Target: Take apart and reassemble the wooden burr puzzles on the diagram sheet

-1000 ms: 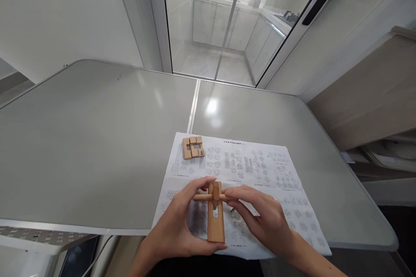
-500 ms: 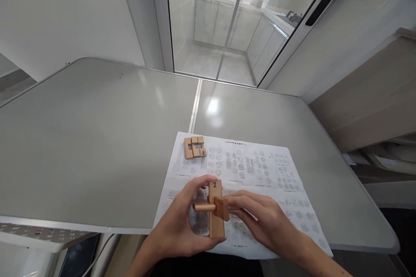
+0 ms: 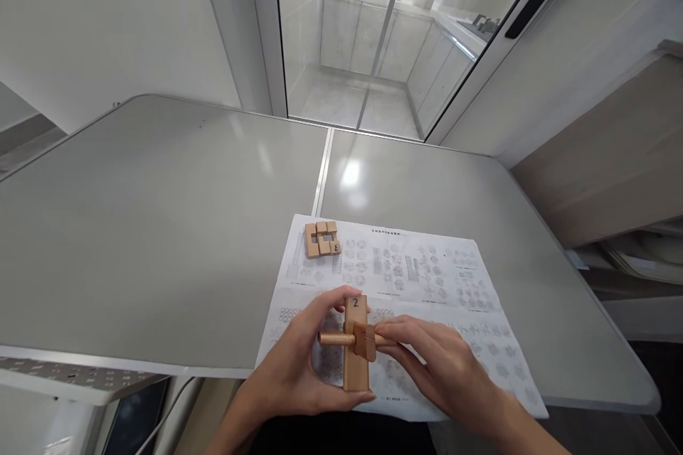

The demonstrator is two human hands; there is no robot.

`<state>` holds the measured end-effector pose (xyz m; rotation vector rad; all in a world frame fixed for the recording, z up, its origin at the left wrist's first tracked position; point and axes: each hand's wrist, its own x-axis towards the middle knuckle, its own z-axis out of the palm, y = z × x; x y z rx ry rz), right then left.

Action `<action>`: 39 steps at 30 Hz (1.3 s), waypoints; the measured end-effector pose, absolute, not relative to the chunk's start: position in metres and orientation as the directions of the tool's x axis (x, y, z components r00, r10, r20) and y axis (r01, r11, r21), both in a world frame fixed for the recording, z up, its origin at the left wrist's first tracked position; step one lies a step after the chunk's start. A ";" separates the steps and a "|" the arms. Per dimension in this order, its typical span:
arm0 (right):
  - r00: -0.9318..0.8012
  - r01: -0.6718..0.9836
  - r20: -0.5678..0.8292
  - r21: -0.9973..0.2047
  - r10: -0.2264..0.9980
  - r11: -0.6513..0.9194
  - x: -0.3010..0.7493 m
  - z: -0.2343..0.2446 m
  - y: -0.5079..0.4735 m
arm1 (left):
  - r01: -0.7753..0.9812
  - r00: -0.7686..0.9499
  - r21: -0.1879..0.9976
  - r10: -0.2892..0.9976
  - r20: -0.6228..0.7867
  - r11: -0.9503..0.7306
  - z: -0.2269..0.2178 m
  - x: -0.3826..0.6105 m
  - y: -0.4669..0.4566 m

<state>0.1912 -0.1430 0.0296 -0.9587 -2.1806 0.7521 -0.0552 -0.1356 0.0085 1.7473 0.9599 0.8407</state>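
Observation:
My left hand grips a wooden puzzle block marked "2", held upright above the near table edge. A round wooden dowel passes crosswise through the block. My right hand pinches the dowel's right end, where a small wooden piece sits against the block. Both hands are closed on the puzzle. A second wooden puzzle piece, a flat grid of small blocks marked "3", lies on the far left corner of the printed instruction sheet.
The sheet lies on a grey folding table with a centre seam. Beyond the table stands a glass door with a black handle. A wooden cabinet is at the right.
The block was turned so its face marked "2" points up, and the small piece now sits at the dowel beside the block. Both hands kept their hold.

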 end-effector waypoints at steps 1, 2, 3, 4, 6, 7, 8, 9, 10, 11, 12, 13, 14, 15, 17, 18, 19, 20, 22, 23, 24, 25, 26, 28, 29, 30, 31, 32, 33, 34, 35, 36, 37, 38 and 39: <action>-0.527 0.430 0.316 -0.702 0.789 0.568 0.191 0.030 -0.144 | 0.237 0.458 0.936 0.880 0.128 -0.260 0.009 -0.055 -0.136; -0.522 0.438 0.307 -0.704 0.796 0.559 0.191 0.031 -0.144 | 0.240 0.456 0.933 0.880 0.136 -0.269 0.009 -0.055 -0.136; -0.518 0.446 0.295 -0.709 0.803 0.547 0.191 0.031 -0.145 | 0.242 0.451 0.930 0.881 0.145 -0.277 0.010 -0.055 -0.136; -0.517 0.449 0.285 -0.712 0.807 0.540 0.191 0.032 -0.146 | 0.242 0.446 0.928 0.882 0.153 -0.283 0.010 -0.055 -0.136; -0.525 0.447 0.277 -0.715 0.805 0.538 0.192 0.033 -0.146 | 0.241 0.435 0.927 0.886 0.163 -0.289 0.011 -0.056 -0.137; -0.529 0.443 0.275 -0.717 0.803 0.538 0.192 0.034 -0.146 | 0.240 0.431 0.927 0.887 0.165 -0.289 0.011 -0.056 -0.137; -0.529 0.441 0.269 -0.723 0.805 0.532 0.192 0.034 -0.146 | 0.242 0.427 0.926 0.889 0.166 -0.290 0.011 -0.056 -0.137; -0.527 0.442 0.253 -0.734 0.812 0.516 0.192 0.034 -0.146 | 0.247 0.422 0.925 0.891 0.167 -0.290 0.011 -0.056 -0.137; -0.524 0.447 0.228 -0.747 0.821 0.492 0.191 0.034 -0.145 | 0.256 0.417 0.922 0.893 0.166 -0.291 0.011 -0.056 -0.137; -0.519 0.453 0.199 -0.761 0.831 0.465 0.191 0.034 -0.145 | 0.267 0.416 0.918 0.894 0.165 -0.294 0.011 -0.057 -0.137; -0.512 0.460 0.173 -0.772 0.841 0.438 0.191 0.034 -0.144 | 0.278 0.417 0.913 0.894 0.166 -0.299 0.010 -0.057 -0.136; -0.503 0.466 0.154 -0.780 0.850 0.417 0.191 0.035 -0.143 | 0.293 0.419 0.905 0.892 0.168 -0.308 0.011 -0.057 -0.136; -0.489 0.471 0.147 -0.785 0.860 0.402 0.192 0.037 -0.143 | 0.314 0.419 0.893 0.891 0.175 -0.323 0.011 -0.056 -0.135; -0.470 0.475 0.146 -0.790 0.871 0.389 0.192 0.038 -0.142 | 0.340 0.416 0.876 0.890 0.188 -0.343 0.012 -0.056 -0.134; -0.424 0.470 0.146 -0.808 0.894 0.355 0.192 0.044 -0.142 | 0.405 0.399 0.824 0.888 0.230 -0.395 0.016 -0.052 -0.133; -0.402 0.460 0.141 -0.823 0.905 0.333 0.191 0.046 -0.141 | 0.438 0.392 0.790 0.882 0.262 -0.429 0.018 -0.050 -0.133; -0.382 0.453 0.129 -0.837 0.915 0.308 0.190 0.049 -0.141 | 0.465 0.395 0.752 0.869 0.297 -0.468 0.020 -0.047 -0.133; -0.362 0.453 0.116 -0.845 0.925 0.284 0.189 0.051 -0.141 | 0.483 0.405 0.711 0.850 0.335 -0.511 0.022 -0.043 -0.133; -0.330 0.478 0.083 -0.844 0.940 0.242 0.185 0.053 -0.142 | 0.502 0.434 0.632 0.804 0.406 -0.590 0.026 -0.036 -0.133; -0.322 0.493 0.057 -0.842 0.945 0.219 0.184 0.054 -0.142 | 0.508 0.443 0.602 0.786 0.431 -0.617 0.027 -0.034 -0.133; -0.321 0.500 0.027 -0.844 0.947 0.194 0.182 0.054 -0.142 | 0.514 0.448 0.583 0.777 0.443 -0.629 0.028 -0.032 -0.133; -0.328 0.495 -0.003 -0.852 0.945 0.169 0.182 0.055 -0.142 | 0.523 0.447 0.576 0.778 0.442 -0.628 0.029 -0.031 -0.134; -0.339 0.476 -0.025 -0.867 0.940 0.149 0.181 0.055 -0.143 | 0.530 0.443 0.581 0.785 0.432 -0.618 0.029 -0.031 -0.134; -0.354 0.424 -0.040 -0.897 0.935 0.122 0.182 0.055 -0.144 | 0.533 0.435 0.608 0.807 0.399 -0.588 0.031 -0.032 -0.135; -0.355 0.400 -0.036 -0.909 0.934 0.118 0.182 0.055 -0.145 | 0.524 0.438 0.622 0.811 0.389 -0.582 0.031 -0.034 -0.135; -0.353 0.382 -0.028 -0.917 0.935 0.117 0.182 0.055 -0.146 | 0.505 0.446 0.632 0.805 0.391 -0.587 0.032 -0.035 -0.135; -0.351 0.372 -0.022 -0.921 0.936 0.118 0.183 0.056 -0.147 | 0.484 0.455 0.637 0.794 0.403 -0.600 0.033 -0.036 -0.134; -0.349 0.368 -0.019 -0.922 0.937 0.118 0.183 0.056 -0.148 | 0.464 0.465 0.633 0.779 0.420 -0.619 0.034 -0.037 -0.134; -0.346 0.371 -0.018 -0.921 0.938 0.119 0.182 0.056 -0.149 | 0.451 0.473 0.624 0.764 0.439 -0.638 0.034 -0.037 -0.134; -0.341 0.376 -0.016 -0.919 0.940 0.121 0.182 0.057 -0.149 | 0.444 0.477 0.616 0.754 0.452 -0.651 0.034 -0.038 -0.134; -0.336 0.383 -0.016 -0.916 0.942 0.121 0.181 0.057 -0.150 | 0.441 0.476 0.613 0.750 0.459 -0.656 0.034 -0.037 -0.134; -0.333 0.389 -0.017 -0.913 0.943 0.121 0.180 0.058 -0.150 | 0.439 0.476 0.615 0.750 0.459 -0.655 0.033 -0.037 -0.134; -0.330 0.391 -0.017 -0.912 0.944 0.120 0.179 0.058 -0.150 | 0.435 0.477 0.620 0.752 0.456 -0.653 0.033 -0.037 -0.134; -0.327 0.390 -0.015 -0.913 0.945 0.121 0.178 0.058 -0.150 | 0.429 0.476 0.627 0.752 0.455 -0.651 0.032 -0.037 -0.134; -0.327 0.386 -0.013 -0.914 0.945 0.122 0.178 0.059 -0.151 | 0.422 0.475 0.631 0.752 0.458 -0.651 0.031 -0.037 -0.134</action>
